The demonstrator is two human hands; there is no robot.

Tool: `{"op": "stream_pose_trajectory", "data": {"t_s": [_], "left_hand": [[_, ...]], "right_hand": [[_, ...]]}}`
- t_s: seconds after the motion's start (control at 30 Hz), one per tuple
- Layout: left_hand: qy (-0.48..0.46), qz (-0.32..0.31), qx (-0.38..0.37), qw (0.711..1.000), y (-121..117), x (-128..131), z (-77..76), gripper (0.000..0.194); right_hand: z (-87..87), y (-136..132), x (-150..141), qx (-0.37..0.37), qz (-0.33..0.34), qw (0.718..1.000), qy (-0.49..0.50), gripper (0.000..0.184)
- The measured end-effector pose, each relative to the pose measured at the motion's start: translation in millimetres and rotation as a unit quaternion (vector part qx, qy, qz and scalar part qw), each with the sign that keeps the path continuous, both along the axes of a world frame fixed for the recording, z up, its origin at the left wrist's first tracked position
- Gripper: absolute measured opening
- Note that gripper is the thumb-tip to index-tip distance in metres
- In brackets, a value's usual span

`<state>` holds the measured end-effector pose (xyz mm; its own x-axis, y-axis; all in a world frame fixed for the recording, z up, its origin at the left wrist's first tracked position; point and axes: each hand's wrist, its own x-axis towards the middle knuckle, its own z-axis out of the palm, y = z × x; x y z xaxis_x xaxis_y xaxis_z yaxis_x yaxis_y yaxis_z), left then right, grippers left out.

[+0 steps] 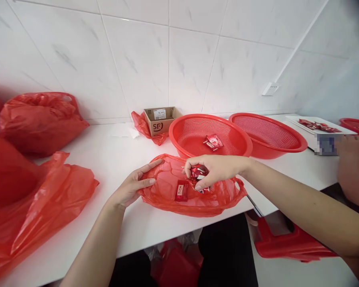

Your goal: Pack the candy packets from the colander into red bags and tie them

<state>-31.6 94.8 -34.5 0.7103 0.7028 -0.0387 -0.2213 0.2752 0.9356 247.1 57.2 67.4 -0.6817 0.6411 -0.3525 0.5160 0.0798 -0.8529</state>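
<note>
My left hand [131, 185] grips the left rim of a red plastic bag [164, 201], its thumb lying over the inner side. The bag lies spread with its mouth up on the white table. Over its middle, my right hand [217, 169] has its fingers closed around small shiny red-wrapped packets [198, 173]; their exact number is hidden. One more red packet [181, 191] with a pale label lies inside the bag, left of my right hand. Just behind the bag, a red mesh basket [182, 131] holds a few red and pink packets [214, 142].
A second red basket [265, 149] stands to the right, a cardboard box [164, 124] by the wall. Full red bags [42, 123] crowd the left. At right, a white tray [299, 120] of packets sits on a scale [326, 144] near another person's hand [353, 147].
</note>
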Motion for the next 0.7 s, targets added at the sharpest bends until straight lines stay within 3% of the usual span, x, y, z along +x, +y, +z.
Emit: {"op": "stream_pose_trajectory", "data": {"t_s": [0.1,0.23,0.5,0.6,0.7], "left_hand": [[-0.003,-0.013,0.002,1.000,-0.5,0.1,0.4,0.061],[-0.013,-0.020,0.010,1.000,-1.8,0.4,1.3,0.062],[-0.007,-0.017,0.007,1.000,-4.0,0.4,3.8,0.064],[-0.002,-0.017,0.014,1.000,-4.0,0.3,4.3,0.064],[-0.002,-0.016,0.019,1.000,-4.2,0.5,4.4,0.064]], "right_hand": [[-1.2,-4.0,-2.5,0.089,0.003,0.994,-0.063,0.029],[-9.2,-12.3,-11.5,0.221,0.017,0.960,-0.174,0.024],[-26.9,-13.4,-7.3,0.199,0.010,0.940,-0.275,0.033],[-22.3,-16.5,-3.5,0.174,0.026,0.944,-0.279,0.049],[-6.2,-21.1,-0.2,0.164,0.039,0.958,-0.234,0.064]]}}
